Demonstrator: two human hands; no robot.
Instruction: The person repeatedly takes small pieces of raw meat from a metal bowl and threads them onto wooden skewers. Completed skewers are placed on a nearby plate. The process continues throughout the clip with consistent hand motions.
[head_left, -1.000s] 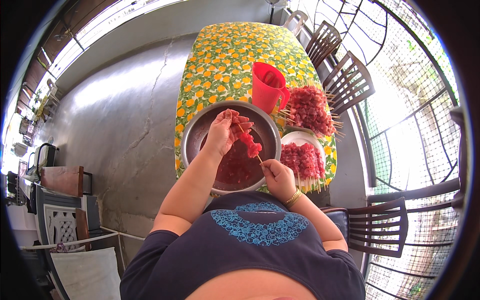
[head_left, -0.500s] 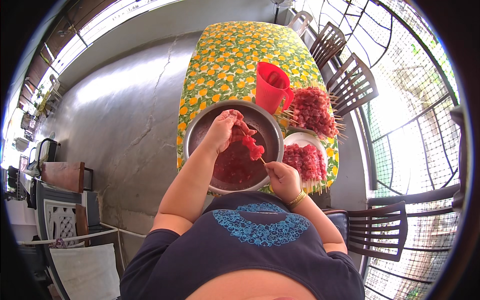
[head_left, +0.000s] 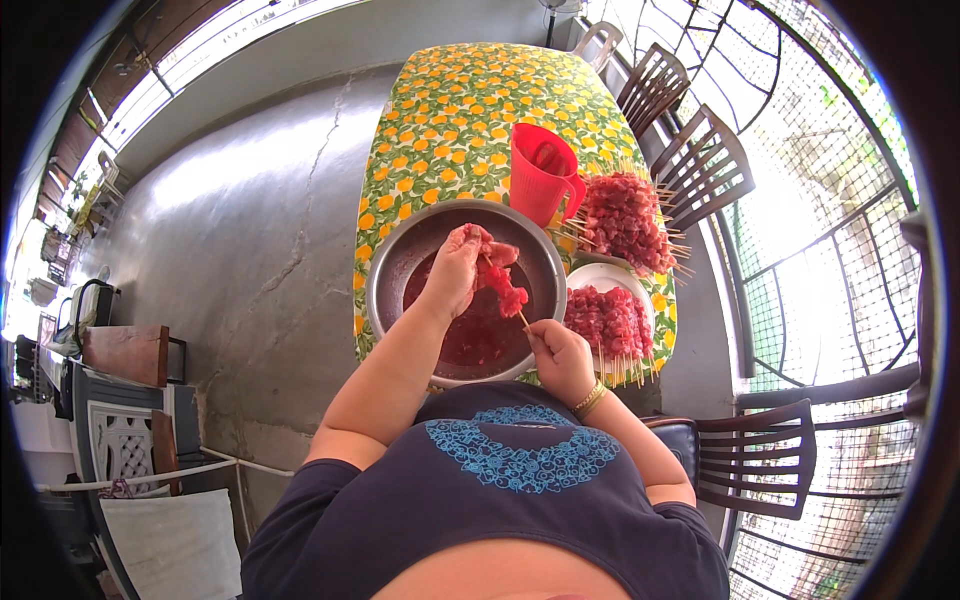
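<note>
Over a large metal bowl (head_left: 383, 290) with red meat and juice in it, my left hand (head_left: 457, 268) is closed on a piece of raw meat (head_left: 499, 252) at the upper end of a skewer. More red meat (head_left: 510, 297) is threaded along that stick below my fingers. My right hand (head_left: 560, 358), a gold-coloured bracelet at its wrist, pinches the bare lower end of the wooden skewer (head_left: 525, 320) by the bowl's right rim. Right beside it, a white plate (head_left: 600, 275) bears several meat skewers (head_left: 607, 322) with their sticks pointing toward me.
A red plastic pitcher (head_left: 540, 180) stands behind the bowl's right side. Next to it lies a high pile of meat skewers (head_left: 627, 222), sticks jutting out both ways. A fruit-patterned cloth (head_left: 470, 100) covers the table. Dark slatted chairs (head_left: 705, 165) line the right side by a mesh-covered grille.
My left hand has shifted slightly right and down, and the meat at its fingers sits differently. My right hand still pinches the stick, a touch higher.
</note>
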